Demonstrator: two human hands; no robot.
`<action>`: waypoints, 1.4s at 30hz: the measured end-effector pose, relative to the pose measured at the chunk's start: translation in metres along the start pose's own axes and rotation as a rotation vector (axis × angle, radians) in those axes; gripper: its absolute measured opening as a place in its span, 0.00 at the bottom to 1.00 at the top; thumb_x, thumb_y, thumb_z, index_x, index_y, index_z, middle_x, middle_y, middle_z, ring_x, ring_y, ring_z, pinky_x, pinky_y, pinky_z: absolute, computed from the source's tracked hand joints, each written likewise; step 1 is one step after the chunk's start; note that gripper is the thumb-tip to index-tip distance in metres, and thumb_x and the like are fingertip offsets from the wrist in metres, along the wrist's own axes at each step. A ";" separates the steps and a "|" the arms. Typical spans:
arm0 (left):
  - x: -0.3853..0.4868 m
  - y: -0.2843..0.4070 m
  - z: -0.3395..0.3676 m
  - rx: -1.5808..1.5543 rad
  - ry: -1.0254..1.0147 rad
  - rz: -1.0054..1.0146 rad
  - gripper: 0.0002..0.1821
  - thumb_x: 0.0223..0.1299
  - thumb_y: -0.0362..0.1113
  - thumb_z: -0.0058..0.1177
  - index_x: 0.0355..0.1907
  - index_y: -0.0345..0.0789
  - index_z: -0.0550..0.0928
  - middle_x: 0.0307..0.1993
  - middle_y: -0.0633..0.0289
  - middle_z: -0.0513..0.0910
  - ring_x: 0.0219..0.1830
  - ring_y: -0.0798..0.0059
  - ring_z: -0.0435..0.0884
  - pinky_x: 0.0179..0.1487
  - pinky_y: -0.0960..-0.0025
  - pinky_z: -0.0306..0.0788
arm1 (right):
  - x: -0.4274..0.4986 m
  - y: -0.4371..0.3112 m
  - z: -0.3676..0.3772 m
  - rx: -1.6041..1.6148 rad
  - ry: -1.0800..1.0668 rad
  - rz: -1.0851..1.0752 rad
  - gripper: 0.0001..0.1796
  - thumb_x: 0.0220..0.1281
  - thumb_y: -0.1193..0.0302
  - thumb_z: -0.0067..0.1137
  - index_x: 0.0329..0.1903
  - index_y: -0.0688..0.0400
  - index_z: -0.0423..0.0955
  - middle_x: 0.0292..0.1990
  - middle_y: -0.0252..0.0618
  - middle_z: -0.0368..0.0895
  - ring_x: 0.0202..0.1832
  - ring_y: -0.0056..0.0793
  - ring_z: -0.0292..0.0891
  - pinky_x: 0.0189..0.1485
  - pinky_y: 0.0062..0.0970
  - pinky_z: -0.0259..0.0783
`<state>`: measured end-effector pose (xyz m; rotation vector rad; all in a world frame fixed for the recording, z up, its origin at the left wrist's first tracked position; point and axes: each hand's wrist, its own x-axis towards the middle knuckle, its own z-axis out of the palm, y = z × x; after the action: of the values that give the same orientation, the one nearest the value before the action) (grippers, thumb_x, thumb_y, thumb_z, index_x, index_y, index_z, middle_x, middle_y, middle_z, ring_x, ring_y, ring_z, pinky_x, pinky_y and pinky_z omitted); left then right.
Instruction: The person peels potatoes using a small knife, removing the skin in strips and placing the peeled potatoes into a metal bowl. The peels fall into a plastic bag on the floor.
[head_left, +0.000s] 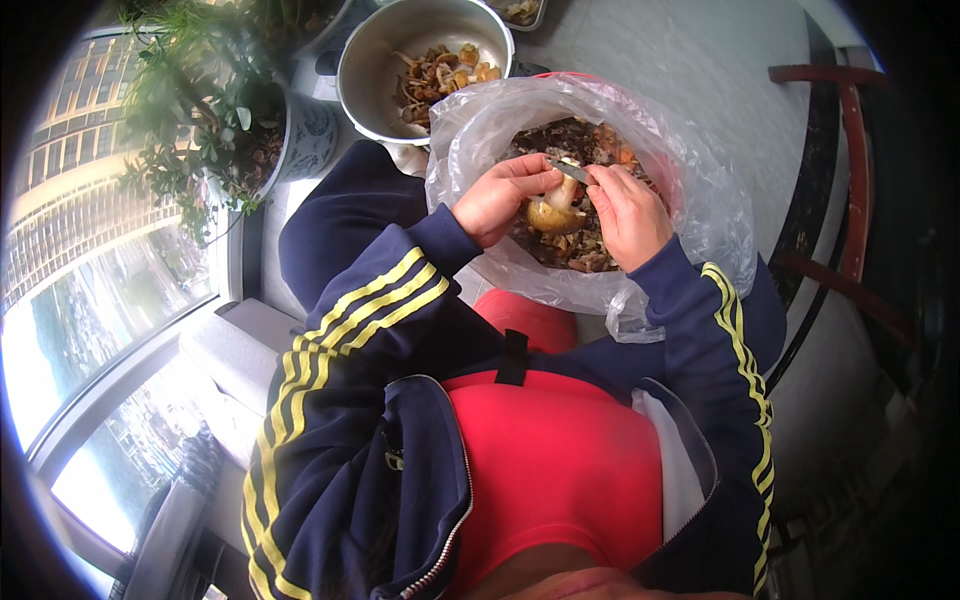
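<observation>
A mushroom (556, 215) with a brownish-yellow cap and a pale stem is held over a clear plastic bag (480, 112), cap downward. My left hand (506, 196) has its fingertips at the upper end of the stem. My right hand (628, 214) grips a small metal blade (571, 171), which lies across the stem's end near my left fingertips. The bag lines a red container whose rim partly shows, and inside are dark scraps and mushroom trimmings (559, 139). Where exactly my left fingers touch the stem is partly hidden.
Beyond the bag at the left stands a metal pot (352, 71) with mushroom pieces (442, 79). A metal tray (525, 22) is at the top edge. Potted plants (307, 135) stand by the window at left. A red-brown wooden frame (855, 172) is at right.
</observation>
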<state>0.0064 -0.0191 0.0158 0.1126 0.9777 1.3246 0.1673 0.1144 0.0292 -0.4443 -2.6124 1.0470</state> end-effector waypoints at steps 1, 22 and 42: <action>0.000 -0.001 0.000 0.010 -0.006 0.007 0.13 0.72 0.33 0.47 0.54 0.32 0.77 0.48 0.62 0.82 0.51 0.77 0.81 0.58 0.72 0.73 | 0.000 0.000 0.000 -0.007 -0.003 0.000 0.12 0.70 0.70 0.51 0.48 0.65 0.73 0.38 0.49 0.78 0.39 0.50 0.77 0.41 0.41 0.72; -0.004 0.008 0.007 -0.101 0.001 -0.054 0.15 0.76 0.38 0.41 0.57 0.33 0.73 0.51 0.54 0.82 0.54 0.68 0.82 0.61 0.65 0.74 | 0.001 0.002 0.000 0.012 0.021 -0.011 0.11 0.70 0.71 0.50 0.48 0.65 0.73 0.38 0.49 0.77 0.39 0.51 0.76 0.41 0.42 0.71; -0.001 0.008 0.002 -0.019 -0.134 0.027 0.19 0.71 0.38 0.49 0.60 0.32 0.72 0.52 0.53 0.81 0.56 0.65 0.80 0.63 0.63 0.71 | -0.001 0.021 0.004 0.061 0.069 0.121 0.13 0.72 0.69 0.48 0.50 0.66 0.74 0.42 0.55 0.80 0.44 0.55 0.76 0.46 0.42 0.72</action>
<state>0.0018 -0.0164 0.0222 0.1983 0.8529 1.3327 0.1704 0.1260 0.0117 -0.6194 -2.5126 1.1258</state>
